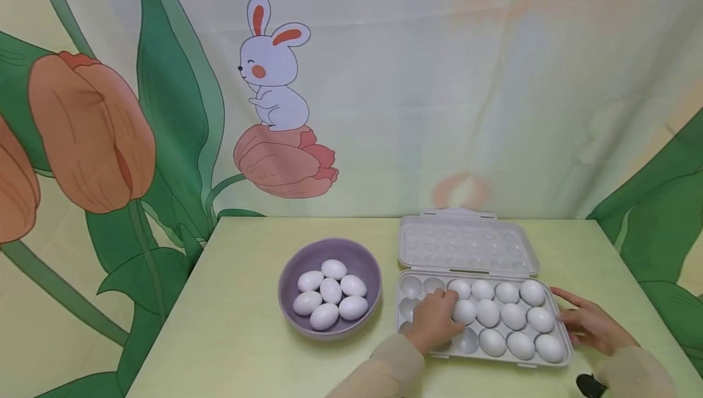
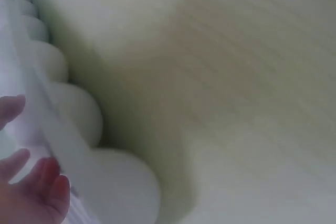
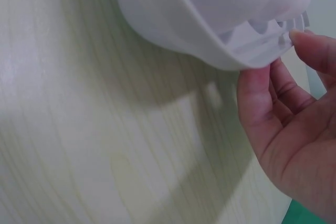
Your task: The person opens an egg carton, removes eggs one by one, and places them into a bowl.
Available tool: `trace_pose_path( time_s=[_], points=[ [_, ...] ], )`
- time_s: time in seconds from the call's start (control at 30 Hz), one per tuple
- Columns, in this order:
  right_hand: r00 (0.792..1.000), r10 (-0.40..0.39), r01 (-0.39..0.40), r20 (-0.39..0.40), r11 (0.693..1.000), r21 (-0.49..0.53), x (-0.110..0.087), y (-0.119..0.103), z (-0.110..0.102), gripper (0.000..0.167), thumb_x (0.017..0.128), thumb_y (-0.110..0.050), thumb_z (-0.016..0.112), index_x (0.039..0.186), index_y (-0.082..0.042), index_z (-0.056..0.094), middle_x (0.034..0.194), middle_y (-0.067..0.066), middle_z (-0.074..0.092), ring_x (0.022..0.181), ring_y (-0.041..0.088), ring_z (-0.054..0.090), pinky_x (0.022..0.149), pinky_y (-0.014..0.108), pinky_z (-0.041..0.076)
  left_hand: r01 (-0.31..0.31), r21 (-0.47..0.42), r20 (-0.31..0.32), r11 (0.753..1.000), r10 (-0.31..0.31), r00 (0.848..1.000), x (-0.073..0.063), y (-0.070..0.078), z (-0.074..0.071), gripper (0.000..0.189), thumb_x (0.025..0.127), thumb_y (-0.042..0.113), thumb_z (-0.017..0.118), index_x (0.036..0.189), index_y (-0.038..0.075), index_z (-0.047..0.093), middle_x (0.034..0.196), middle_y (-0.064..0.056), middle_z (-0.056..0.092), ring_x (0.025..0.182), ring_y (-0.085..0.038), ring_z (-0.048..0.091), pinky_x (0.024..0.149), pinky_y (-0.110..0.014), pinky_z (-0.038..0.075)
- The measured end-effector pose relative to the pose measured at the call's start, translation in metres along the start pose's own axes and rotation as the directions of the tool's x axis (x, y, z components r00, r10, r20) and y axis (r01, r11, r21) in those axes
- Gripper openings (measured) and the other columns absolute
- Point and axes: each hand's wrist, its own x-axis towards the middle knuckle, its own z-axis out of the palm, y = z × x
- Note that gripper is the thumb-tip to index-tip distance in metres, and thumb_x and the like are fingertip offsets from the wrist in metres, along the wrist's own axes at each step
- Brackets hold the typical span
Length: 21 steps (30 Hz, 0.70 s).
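A person's left hand (image 1: 434,320) reaches over an egg carton (image 1: 483,359) on the pale surface (image 1: 219,337), fingers and thumb curled about a white egg (image 1: 466,313) in the middle row, third place from the left, though how firm the pinch is can't be told, while the right hand (image 1: 595,325) grips the carton's right end, thumb on the rim & fingers tucked beneath, per the right wrist view. The white egg looks smooth, hard & light, prob. a bit slippery, and is best treated as fragile, esp. as real vs. fake can't be told; the safest hold is prob. a soft pinch across its sides, fingertips opposite thumb, w/ no hard squeeze on one spot & no knock against the neighboring eggs (image 1: 513,317) to its right. The carton appears to be thin, light plastic, apt to flex or slide if pulled by one edge w/ eggs aboard, so a steadying grip on the rim seems sound. Its lid (image 1: 467,245) lies folded back at the rear; a purple bowl (image 1: 285,300) w/ 7 more eggs (image 1: 331,292) stands to the left, apart from the carton
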Motion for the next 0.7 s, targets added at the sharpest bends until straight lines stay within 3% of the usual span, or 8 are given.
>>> trace_pose_path(
  time_s=[0.17, 0.47, 0.6, 0.7],
  points=[
    [0.999, 0.024, -0.024, -0.022, 1.000, 0.005, 0.000, -0.002, 0.002, 0.077, 0.083, -0.016, 0.056, 0.142, -0.018, 0.008, 0.087, -0.004, 0.057, 0.071, 0.012, 0.053, 0.065, 0.030, 0.045, 0.076, 0.047, -0.039, 0.996, -0.075, 0.996, 0.005, 0.008, 0.015, 0.042, 0.067, 0.046, 0.067, 0.099, 0.021, 0.056, 0.091, 0.005, 0.053, 0.076, -0.009, 0.051, 0.060, -0.021, 0.041],
    [1.000, 0.009, -0.009, -0.004, 1.000, 0.013, -0.002, -0.003, 0.001, 0.073, 0.084, -0.017, 0.055, 0.142, -0.027, 0.013, 0.085, -0.005, 0.057, 0.068, 0.010, 0.053, 0.064, 0.028, 0.045, 0.140, 0.094, -0.091, 0.986, -0.132, 0.987, 0.010, 0.017, 0.021, 0.046, 0.068, 0.053, 0.065, 0.095, 0.017, 0.058, 0.088, 0.006, 0.051, 0.076, -0.009, 0.050, 0.063, -0.021, 0.040],
    [0.999, 0.030, -0.030, -0.028, 1.000, 0.002, -0.001, -0.004, 0.002, 0.077, 0.083, -0.016, 0.056, 0.142, -0.018, 0.007, 0.087, -0.003, 0.056, 0.072, 0.013, 0.052, 0.066, 0.030, 0.044, 0.152, 0.096, -0.096, 0.984, -0.143, 0.985, 0.010, 0.018, 0.022, 0.045, 0.067, 0.053, 0.064, 0.094, 0.017, 0.059, 0.087, 0.006, 0.051, 0.075, -0.009, 0.050, 0.061, -0.021, 0.040],
    [0.998, 0.048, -0.048, -0.048, 0.999, -0.005, 0.000, -0.004, 0.002, 0.079, 0.083, -0.016, 0.057, 0.142, -0.014, 0.005, 0.088, -0.002, 0.055, 0.073, 0.015, 0.052, 0.066, 0.031, 0.044, 0.157, 0.041, -0.099, 0.987, -0.153, 0.983, 0.010, 0.017, 0.021, 0.044, 0.066, 0.052, 0.063, 0.091, 0.016, 0.059, 0.084, 0.005, 0.051, 0.072, -0.009, 0.049, 0.057, -0.022, 0.038]
  ],
)
